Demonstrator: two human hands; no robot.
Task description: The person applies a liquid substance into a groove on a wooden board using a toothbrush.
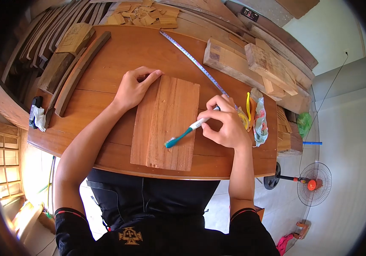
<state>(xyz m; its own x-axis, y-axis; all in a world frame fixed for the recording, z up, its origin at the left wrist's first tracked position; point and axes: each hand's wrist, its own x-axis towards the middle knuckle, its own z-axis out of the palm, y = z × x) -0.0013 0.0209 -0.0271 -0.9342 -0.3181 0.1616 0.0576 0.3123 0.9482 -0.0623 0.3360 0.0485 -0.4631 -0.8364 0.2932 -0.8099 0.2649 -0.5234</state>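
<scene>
My right hand [230,123] is closed around the white and teal handle of a toothbrush [191,127]. The brush head is over the lower middle of a reddish-brown wooden block [176,115], its bristles at or just above the wood. My left hand [137,87] grips the block's far left corner, with the thumb along the edge and the fingers curled, partly hidden. The block lies on the table near its front edge. A measuring tape [191,58] stretches across the table behind the block and runs behind my right hand.
Beyond my right hand lie a yellow-handled tool [248,104] and a crumpled bluish packet [260,123]. Pale timber pieces [230,64] line the table's right side. Long dark wooden strips [82,72] and a black object with white tissue [37,113] are at left. A fan [314,184] stands right.
</scene>
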